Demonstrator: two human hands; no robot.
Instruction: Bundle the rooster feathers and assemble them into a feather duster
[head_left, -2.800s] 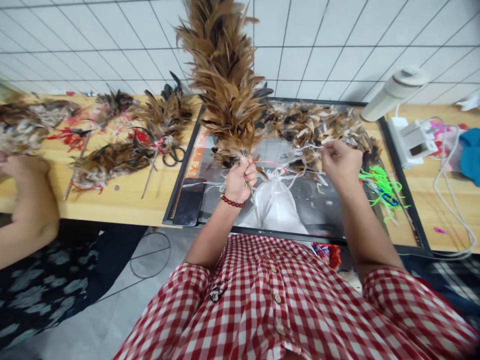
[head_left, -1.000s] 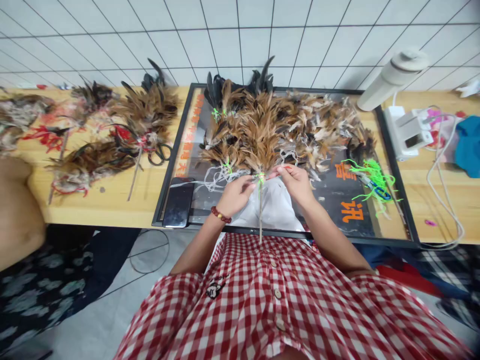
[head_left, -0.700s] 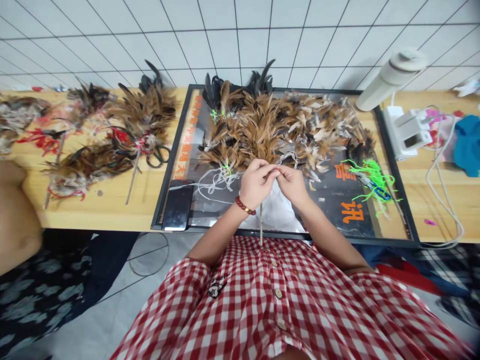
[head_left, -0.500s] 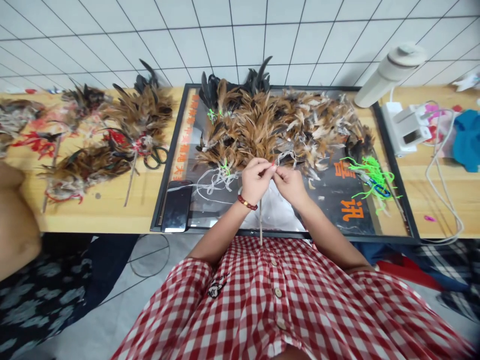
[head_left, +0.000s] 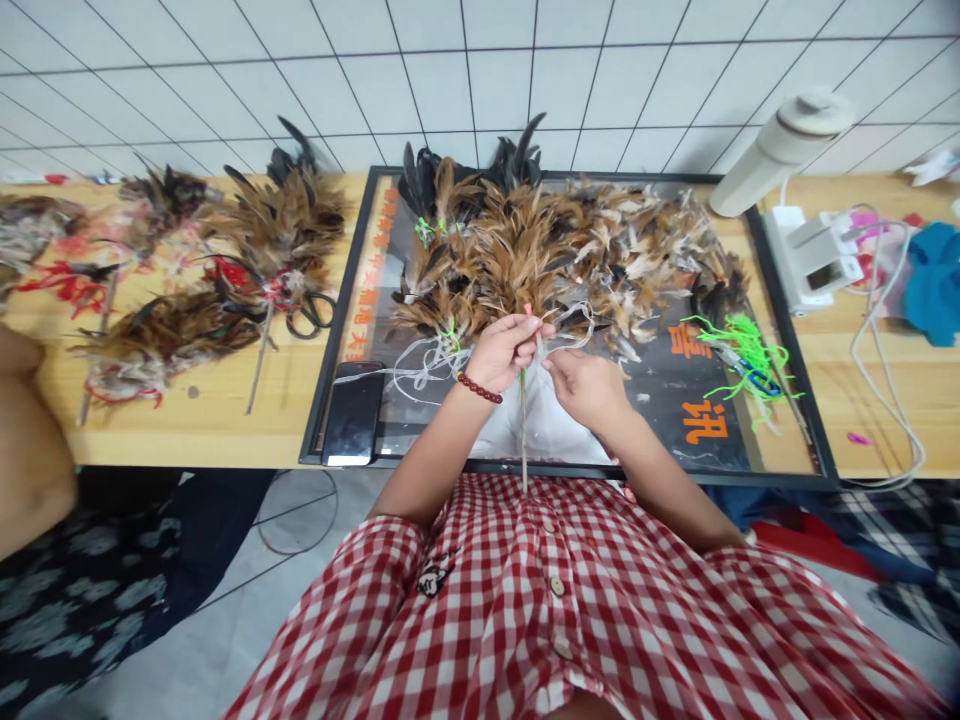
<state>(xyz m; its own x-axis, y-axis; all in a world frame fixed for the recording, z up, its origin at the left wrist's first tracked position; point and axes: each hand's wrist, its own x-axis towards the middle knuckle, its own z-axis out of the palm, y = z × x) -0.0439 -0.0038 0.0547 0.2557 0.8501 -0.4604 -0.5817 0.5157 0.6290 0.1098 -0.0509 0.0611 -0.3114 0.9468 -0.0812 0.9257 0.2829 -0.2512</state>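
Observation:
A brown feather duster [head_left: 517, 260] lies with its feathered end on a black-framed board [head_left: 341, 330], and its thin stick [head_left: 523, 440] points back toward my lap. My left hand [head_left: 506, 350], with a red bead bracelet, is closed around the stick where the feathers start and pinches a pink string end. My right hand [head_left: 589, 385] sits just right of the stick, its fingers pinched on white string [head_left: 574, 325] that loops near the binding. Loose brown and pale feathers [head_left: 645, 245] cover the board behind the duster.
A dark phone [head_left: 352, 412] and tangled white string [head_left: 420, 362] lie left of my hands. Green string with scissors [head_left: 742, 365] is to the right. Other dusters and black scissors [head_left: 307, 315] lie on the wooden table [head_left: 225, 420]. A white bottle [head_left: 780, 150] and charger stand far right. Another person's arm [head_left: 30, 450] is at the left edge.
The duster, held upright 2.8 s ago, now lies on the feather pile. My hands came together at its binding; in the last half second my right hand drew down and right with the string.

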